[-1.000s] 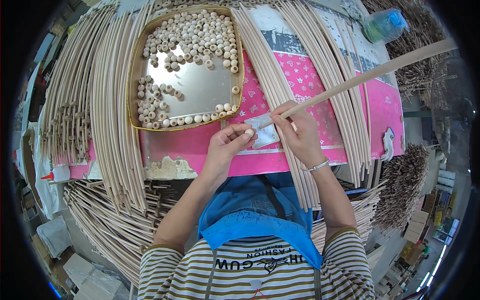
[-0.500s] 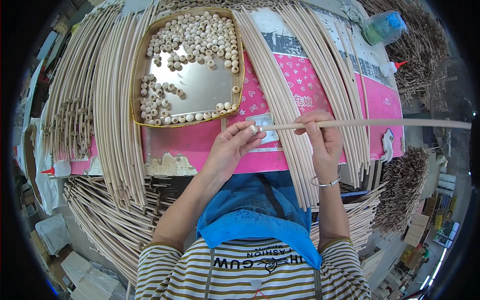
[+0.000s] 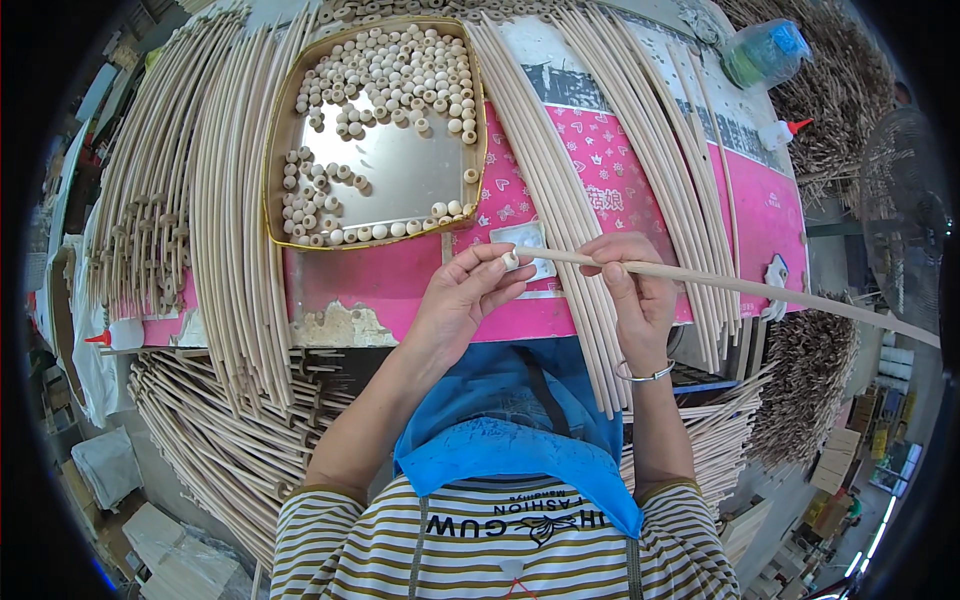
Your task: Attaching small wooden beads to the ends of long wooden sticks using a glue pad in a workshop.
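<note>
My left hand (image 3: 462, 298) pinches a small pale wooden bead (image 3: 511, 261) between thumb and fingertips. In my right hand (image 3: 640, 292) is a long thin wooden rod (image 3: 760, 287), gripped a short way from its left end. That end meets the bead; I cannot tell whether it sits in the hole or only touches it. The rod's other end slants down to the far right. Below the bead lies a small white-and-clear flat piece (image 3: 535, 262) on the pink table covering. A gold-rimmed tray (image 3: 400, 185) of loose round beads stands just beyond my left hand.
Bundles of rods (image 3: 545, 165) lie on the pink table (image 3: 350, 285), left and right of the tray. Glue bottles with red tips (image 3: 783, 134) stand at both sides, and a green-blue plastic jug (image 3: 765, 55) is at the far right. More rods (image 3: 220, 440) are stacked below the table edge.
The rod has tilted: its right end has swung down toward me, while its left end stays at the bead. My right hand has shifted slightly down and left.
</note>
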The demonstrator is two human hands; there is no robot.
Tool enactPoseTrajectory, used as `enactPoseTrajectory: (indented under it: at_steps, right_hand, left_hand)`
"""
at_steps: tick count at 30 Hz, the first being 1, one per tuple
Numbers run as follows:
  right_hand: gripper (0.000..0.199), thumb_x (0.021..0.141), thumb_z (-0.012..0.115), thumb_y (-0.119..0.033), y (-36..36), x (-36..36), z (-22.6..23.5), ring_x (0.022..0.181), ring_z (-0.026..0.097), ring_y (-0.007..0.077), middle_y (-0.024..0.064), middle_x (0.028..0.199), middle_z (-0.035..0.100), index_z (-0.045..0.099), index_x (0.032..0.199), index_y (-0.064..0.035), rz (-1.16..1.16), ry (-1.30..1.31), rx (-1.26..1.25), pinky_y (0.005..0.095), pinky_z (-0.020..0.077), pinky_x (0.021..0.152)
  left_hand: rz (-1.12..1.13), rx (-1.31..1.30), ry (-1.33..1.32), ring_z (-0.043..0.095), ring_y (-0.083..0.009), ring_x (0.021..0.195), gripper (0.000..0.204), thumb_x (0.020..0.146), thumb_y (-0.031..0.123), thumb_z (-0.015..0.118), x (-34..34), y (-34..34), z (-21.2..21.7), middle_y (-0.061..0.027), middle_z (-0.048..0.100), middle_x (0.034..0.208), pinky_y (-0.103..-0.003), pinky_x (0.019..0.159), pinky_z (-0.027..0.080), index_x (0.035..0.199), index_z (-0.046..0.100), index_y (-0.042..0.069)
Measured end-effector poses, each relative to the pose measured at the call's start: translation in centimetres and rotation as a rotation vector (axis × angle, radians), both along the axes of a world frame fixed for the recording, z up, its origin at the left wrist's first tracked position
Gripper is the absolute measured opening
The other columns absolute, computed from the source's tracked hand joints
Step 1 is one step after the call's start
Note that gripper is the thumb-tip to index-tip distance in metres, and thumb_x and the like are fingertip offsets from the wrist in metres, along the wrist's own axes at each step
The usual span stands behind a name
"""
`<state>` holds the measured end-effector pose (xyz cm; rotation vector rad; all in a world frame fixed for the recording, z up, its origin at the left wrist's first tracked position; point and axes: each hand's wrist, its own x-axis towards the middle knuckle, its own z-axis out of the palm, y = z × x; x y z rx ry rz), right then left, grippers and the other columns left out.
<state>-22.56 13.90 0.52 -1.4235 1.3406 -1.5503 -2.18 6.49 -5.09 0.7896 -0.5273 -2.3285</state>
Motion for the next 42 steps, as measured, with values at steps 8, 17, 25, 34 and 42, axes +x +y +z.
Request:
enactPoseTrajectory:
  at_steps: [8, 17, 25, 34, 42]
  right_hand:
    - [0.012, 0.1, 0.06, -0.01, 0.3, -0.1, -0.4, 0.091, 0.063, 0.0172, 0.014, 0.106, 0.065, 0.063, 0.105, 0.0, 0.019, 0.001, 0.011, 0.0293, 0.0531, 0.08]
    - [0.01, 0.099, 0.06, -0.009, 0.8, -0.9, -0.2, 0.092, 0.065, 0.0207, 0.015, 0.101, 0.067, 0.065, 0.105, -0.0017, 0.094, 0.147, 0.005, 0.0315, 0.0537, 0.081]
    - [0.012, 0.103, 0.053, -0.012, 2.6, 1.9, -3.9, 0.097, 0.065, 0.0262, 0.0166, 0.102, 0.063, 0.057, 0.105, -0.0006, -0.134, -0.008, -0.086, 0.0392, 0.0536, 0.088]
    - [0.022, 0.105, 0.052, -0.014, 4.3, 3.6, -1.7, 0.081, 0.066, 0.0155, 0.0117, 0.099, 0.068, 0.059, 0.12, 0.0005, -0.136, -0.536, 0.352, 0.0292, 0.0554, 0.074]
    - [0.049, 0.076, 0.082, -0.026, 14.5, -7.5, -0.1, 0.101, 0.06, 0.0334, 0.013, 0.103, 0.065, 0.066, 0.118, -0.0076, -0.553, 1.09, 0.364, 0.0448, 0.0435, 0.091]
  left_hand:
    - [0.004, 0.008, 0.001, 0.066, -0.0241, 0.116, 0.026, 0.103, 0.012, 0.057, -0.1, 0.1, 0.1, -0.0156, 0.065, 0.122, -0.03, 0.097, 0.058, 0.126, 0.058, -0.001]
    - [-0.016, -0.14, -0.036, 0.069, -0.0226, 0.109, 0.023, 0.103, 0.012, 0.056, 0.5, -0.6, -0.4, -0.015, 0.068, 0.114, -0.029, 0.093, 0.059, 0.12, 0.062, -0.002]
    - [0.089, -0.248, -0.071, 0.067, -0.0219, 0.11, 0.025, 0.104, 0.017, 0.056, -1.1, 0.2, 0.2, -0.013, 0.068, 0.115, -0.033, 0.094, 0.058, 0.122, 0.061, 0.0]
    - [0.229, -0.273, 0.002, 0.069, -0.0241, 0.105, 0.027, 0.103, 0.008, 0.055, -4.6, 0.4, 0.8, -0.0116, 0.066, 0.111, -0.036, 0.093, 0.058, 0.13, 0.05, 0.004]
    - [0.316, -0.364, -0.246, 0.069, -0.019, 0.091, 0.034, 0.098, 0.004, 0.06, -1.6, -3.2, 3.6, -0.0083, 0.063, 0.101, -0.032, 0.083, 0.058, 0.131, 0.051, 0.002]
